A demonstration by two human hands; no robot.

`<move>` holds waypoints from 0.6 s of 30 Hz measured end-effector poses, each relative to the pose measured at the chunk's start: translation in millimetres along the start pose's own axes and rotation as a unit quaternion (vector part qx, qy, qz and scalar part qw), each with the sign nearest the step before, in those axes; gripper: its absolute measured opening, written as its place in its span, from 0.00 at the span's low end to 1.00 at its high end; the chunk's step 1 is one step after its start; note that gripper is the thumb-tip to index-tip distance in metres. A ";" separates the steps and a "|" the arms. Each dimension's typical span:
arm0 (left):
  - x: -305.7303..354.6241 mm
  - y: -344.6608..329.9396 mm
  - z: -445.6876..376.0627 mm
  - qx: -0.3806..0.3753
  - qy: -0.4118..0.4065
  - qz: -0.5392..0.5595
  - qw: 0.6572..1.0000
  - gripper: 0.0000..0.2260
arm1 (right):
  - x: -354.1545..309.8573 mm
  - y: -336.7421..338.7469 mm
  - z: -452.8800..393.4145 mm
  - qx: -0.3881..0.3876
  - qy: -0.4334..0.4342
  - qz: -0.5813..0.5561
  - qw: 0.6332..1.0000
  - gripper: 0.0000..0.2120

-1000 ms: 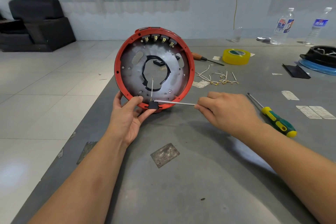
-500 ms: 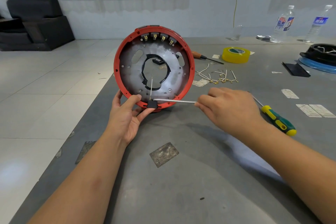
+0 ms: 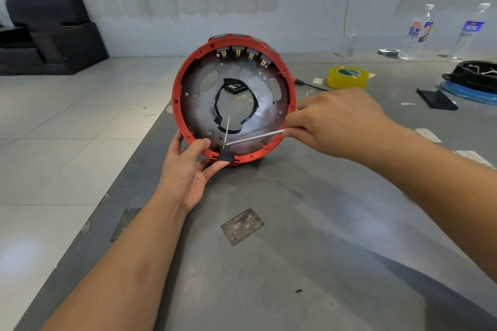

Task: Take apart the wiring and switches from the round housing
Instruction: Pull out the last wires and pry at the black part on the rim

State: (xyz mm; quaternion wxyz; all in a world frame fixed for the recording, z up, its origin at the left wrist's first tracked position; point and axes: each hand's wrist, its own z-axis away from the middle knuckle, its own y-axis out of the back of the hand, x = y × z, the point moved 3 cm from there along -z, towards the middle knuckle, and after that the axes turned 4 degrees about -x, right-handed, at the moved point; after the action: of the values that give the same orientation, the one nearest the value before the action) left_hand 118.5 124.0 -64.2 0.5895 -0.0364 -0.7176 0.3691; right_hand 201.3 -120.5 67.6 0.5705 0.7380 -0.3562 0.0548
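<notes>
A round red housing with a grey metal inner plate stands on its edge on the grey table. Several switch terminals line its upper inside rim. A small black switch sits at the bottom rim, with a thin wire sticking up from it. My left hand grips the housing's lower left rim, thumb inside, fingers under the black switch. My right hand pinches a thin metal rod whose tip reaches the black switch.
A yellow tape roll and a screwdriver lie behind the housing. A black and blue round part and a black plate sit at far right, with two bottles beyond. The table's left edge drops to tiled floor.
My right hand has lifted and moved toward the housing's right rim, so the rod now slants down to the black switch. The green-handled screwdriver is now hidden behind my right arm.
</notes>
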 end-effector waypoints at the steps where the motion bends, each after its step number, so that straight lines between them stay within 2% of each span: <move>1: 0.0 0.4 0.2 0.001 0.003 0.002 1.000 0.21 | 3.6 -0.5 -1.0 0.003 0.003 -0.003 1.000 0.20; 10: 0.8 1.1 -1.0 -0.001 0.009 0.000 1.000 0.18 | 24.8 -3.9 -7.9 -0.013 0.018 -0.024 0.999 0.23; 18: 1.4 -2.2 0.2 -0.012 0.006 -0.028 1.000 0.15 | 27.7 -6.6 -14.7 0.010 0.059 -0.036 0.998 0.19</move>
State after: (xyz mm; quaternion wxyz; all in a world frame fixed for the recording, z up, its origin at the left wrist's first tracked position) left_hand 118.7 123.0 -61.7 0.6035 -0.0252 -0.7190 0.3439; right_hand 230.4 -119.8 80.8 0.5850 0.7513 -0.2945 0.0816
